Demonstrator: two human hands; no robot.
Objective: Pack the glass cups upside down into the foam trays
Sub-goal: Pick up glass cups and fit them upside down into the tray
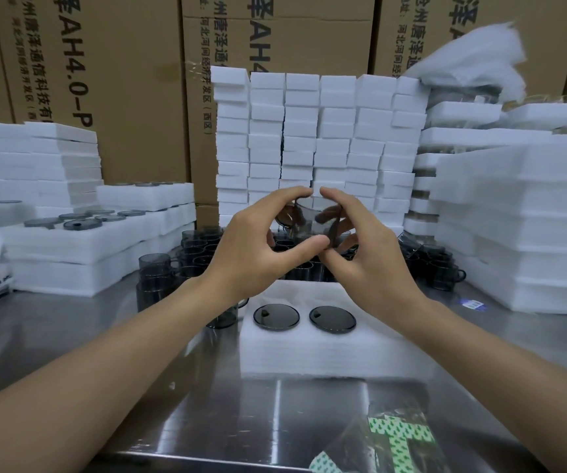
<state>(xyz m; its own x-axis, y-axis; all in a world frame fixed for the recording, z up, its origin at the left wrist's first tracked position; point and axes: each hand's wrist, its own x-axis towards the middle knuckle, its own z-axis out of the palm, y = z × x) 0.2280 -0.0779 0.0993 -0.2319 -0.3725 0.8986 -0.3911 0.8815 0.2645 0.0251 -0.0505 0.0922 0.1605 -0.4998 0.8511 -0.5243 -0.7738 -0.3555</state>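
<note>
- Big cardboard boxes (104,80) with printed text stand as a wall at the back.
- A shiny metal bench (53,336) carries everything.
- Stacks of white foam blocks (316,131) rise in the middle, with piles of foam trays on the right (531,216) and on the left (80,240); the left trays hold dark cups, bottom side up.
- One foam tray (326,353) lies near the front, under the hands.
- Many loose cups (200,247) stand behind this tray.
- The left hand (251,247) and the right hand (371,254) are raised above the tray; the fingers of both are curled around one glass cup (313,220), index tips almost meeting on top.
- A clear bag (398,442) with a green pattern lies at the front edge.
- Two cups (276,317) (332,319) sit upside down in the front tray, side by side.
</note>
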